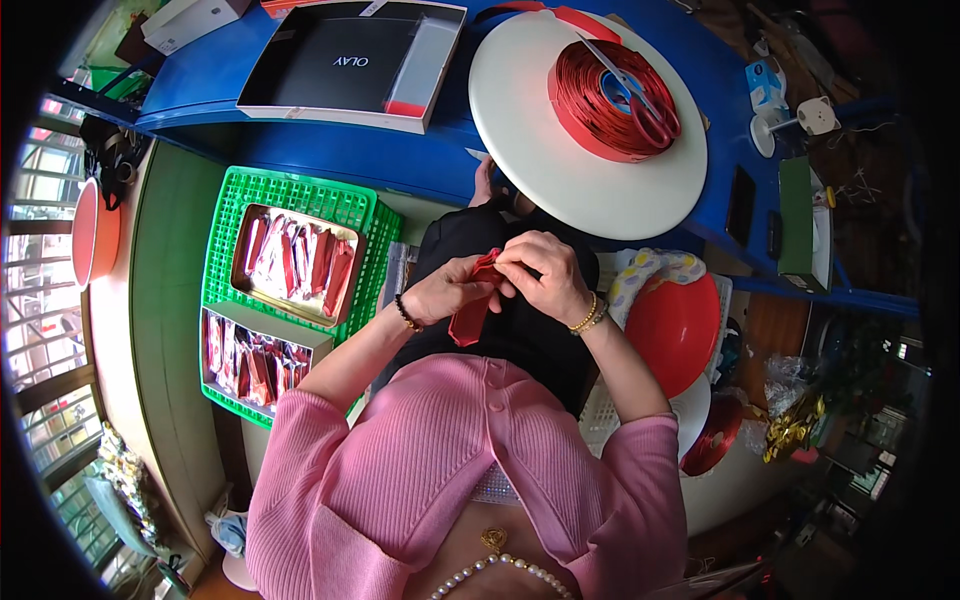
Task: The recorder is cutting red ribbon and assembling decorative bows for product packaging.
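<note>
Over my lap, both hands meet at a folded piece of red ribbon [468, 328], whose wide end hangs down below the fingers. My left hand [442, 292] is closed round its middle. The fingertips of my right hand [550, 276] pinch together at its upper end; the exact fold there is hidden by the fingers. Ahead of my hands, a large roll of red ribbon [578, 112] lies on a round white board [515, 125]. Scissors with dark red handles [655, 122] rest across the top of that roll.
At the left, a green plastic basket [222, 225] bears two open boxes of red ribbon pieces in clear wrapping. A black-lined box [310, 65] sits on the blue table [410, 160]. To the right are a red bowl [675, 335], a phone [739, 205] and a green box [797, 225].
</note>
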A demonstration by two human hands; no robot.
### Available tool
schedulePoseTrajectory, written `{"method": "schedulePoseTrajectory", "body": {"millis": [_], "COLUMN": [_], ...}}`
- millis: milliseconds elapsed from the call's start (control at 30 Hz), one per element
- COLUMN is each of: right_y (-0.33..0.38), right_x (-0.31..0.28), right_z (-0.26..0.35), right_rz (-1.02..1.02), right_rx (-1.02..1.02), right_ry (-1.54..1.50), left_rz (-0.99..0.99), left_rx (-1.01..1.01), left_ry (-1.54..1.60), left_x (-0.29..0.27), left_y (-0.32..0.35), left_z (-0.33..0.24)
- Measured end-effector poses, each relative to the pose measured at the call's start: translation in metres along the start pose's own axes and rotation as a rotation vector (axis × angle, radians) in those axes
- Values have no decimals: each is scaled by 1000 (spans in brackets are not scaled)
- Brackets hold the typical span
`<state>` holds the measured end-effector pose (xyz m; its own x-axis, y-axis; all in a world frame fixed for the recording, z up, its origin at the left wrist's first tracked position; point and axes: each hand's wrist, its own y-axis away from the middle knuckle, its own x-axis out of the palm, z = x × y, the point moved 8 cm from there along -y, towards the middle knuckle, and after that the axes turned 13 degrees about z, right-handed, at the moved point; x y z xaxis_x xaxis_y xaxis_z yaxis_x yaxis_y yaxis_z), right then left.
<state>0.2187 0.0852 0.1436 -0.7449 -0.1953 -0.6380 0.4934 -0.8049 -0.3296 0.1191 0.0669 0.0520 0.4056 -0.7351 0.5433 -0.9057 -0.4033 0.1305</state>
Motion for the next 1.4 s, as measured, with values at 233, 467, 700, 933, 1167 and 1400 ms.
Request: {"method": "schedulePoseTrajectory", "body": {"millis": [233, 467, 700, 933, 1167, 1400], "right_y": [5, 30, 13, 7, -3, 15], "right_x": [12, 39, 58, 41, 35, 12], "right_z": [-6, -37, -53, -38, -6, -24], "right_rz": [-10, -220, -381, -31, 301, 26], "right_rx": [25, 521, 529, 327, 119, 241], "right_ry": [145, -435, -485, -417, -332, -52], "left_rz": [-46, -360, -659, -238, 358, 103], "left_rx": [-42, -20, 112, 37, -160, -72], "left_ry": [93, -430, -1482, -827, -40, -63], "left_x": [-7, -48, -11, -8, -10, -4], "left_y": [-2, 1, -9, 5, -3, -7], "left_z": [10, 20, -29, -40, -15, 3]}}
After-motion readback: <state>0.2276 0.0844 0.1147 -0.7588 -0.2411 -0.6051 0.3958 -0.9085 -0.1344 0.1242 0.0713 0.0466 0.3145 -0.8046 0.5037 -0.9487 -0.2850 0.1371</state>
